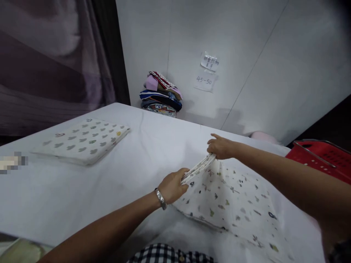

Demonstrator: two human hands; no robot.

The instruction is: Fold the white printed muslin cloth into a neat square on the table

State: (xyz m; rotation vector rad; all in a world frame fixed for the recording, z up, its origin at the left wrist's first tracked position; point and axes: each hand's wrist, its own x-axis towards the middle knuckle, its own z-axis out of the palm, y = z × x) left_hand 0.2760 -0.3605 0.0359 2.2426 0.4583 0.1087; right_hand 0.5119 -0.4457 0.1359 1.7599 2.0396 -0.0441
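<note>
My left hand (173, 187), with a metal bracelet on its wrist, is closed on the near corner of a white cloth printed with small figures (233, 204). My right hand (221, 147) pinches the far corner of the same folded edge. Between the two hands the edge is lifted and stretched a little above the white table (131, 164). The remainder of the cloth lies spread on the table toward me and to the right.
A folded white cloth with grey hearts (83, 140) lies on the table's left. A stack of folded coloured fabrics (161, 94) stands against the back wall. A red basket (320, 157) sits at the right edge. Paper notes (207, 72) hang on the wall.
</note>
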